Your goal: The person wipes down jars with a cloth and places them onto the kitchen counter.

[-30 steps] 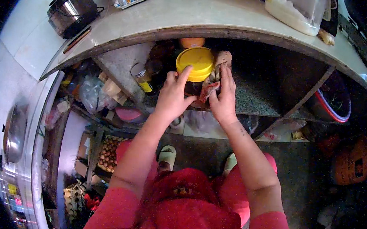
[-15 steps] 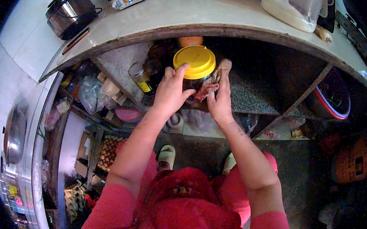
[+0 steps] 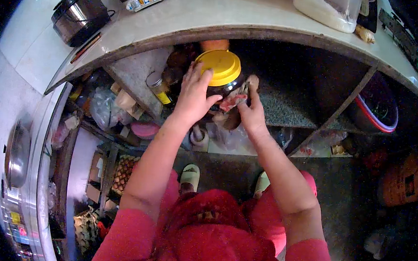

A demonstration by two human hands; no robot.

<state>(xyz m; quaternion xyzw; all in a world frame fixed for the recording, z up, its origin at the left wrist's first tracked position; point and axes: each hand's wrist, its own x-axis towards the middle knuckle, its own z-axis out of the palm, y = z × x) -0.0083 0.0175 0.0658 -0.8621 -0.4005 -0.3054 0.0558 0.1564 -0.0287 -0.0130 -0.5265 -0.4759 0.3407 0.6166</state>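
A dark jar with a yellow lid (image 3: 219, 66) stands on the speckled shelf inside the cabinet under the counter. My left hand (image 3: 194, 93) rests against the jar's left side, fingers stretched up along it and thumb apart. My right hand (image 3: 253, 109) grips a crumpled cloth (image 3: 233, 102), reddish and grey, pressed to the front right of the jar. Left of the jar is a small glass jar (image 3: 158, 85) with a silver lid and yellow label. Behind it shows a round orange thing (image 3: 214, 44). The jar's lower part is mostly hidden by my hands and the cloth.
Above runs the pale countertop (image 3: 217, 12), with a rice cooker (image 3: 79, 17) at left and a clear container of white stuff (image 3: 326, 10) at right. A red-rimmed basin (image 3: 375, 110) sits in the right compartment. Egg trays (image 3: 124, 173) are low at left.
The yellow-lidded jar has shifted slightly left along with my left hand. My right hand and the cloth have moved a little lower, showing more of the jar's dark right side.
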